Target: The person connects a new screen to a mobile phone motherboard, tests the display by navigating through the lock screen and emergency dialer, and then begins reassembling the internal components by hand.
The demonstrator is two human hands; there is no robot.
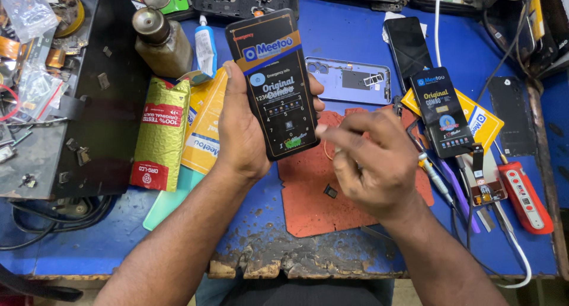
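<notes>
1. The bench [355,33], blue and worn, fills the view; its near edge is chipped and crusted.
2. A dark metal tray [101,128] sits at the far left, scattered with small parts and plastic bags.
3. An orange mat [308,193] lies in the middle of the bench, under both hands, with a tiny black part [330,191] on it.
4. The left hand [240,134] holds a screen [274,83] upright above the mat, its printed black film facing the camera. The thumb runs along the screen's left edge; the fingers [316,86] wrap behind and show at the right edge, so the grip is a closed clasp around the sides.
5. The right hand [370,166] hovers just right of the screen's lower corner. Its fingers are loosely curled, the forefinger and thumb stretched toward that corner; motion blur hides whether the tips touch the screen or pinch anything.
6. A gold pouch [161,131] with red labels lies left of the left hand, beside yellow packets [204,134].
7. A blue back cover [347,80] lies flat behind the screen.
8. A second screen [443,113] rests on a yellow packet at the right, below a black phone [408,45].
9. A brown bottle [160,42] stands at the top left, a white tube [205,48] next to it.
10. A red tool [526,196] lies at the far right.
</notes>
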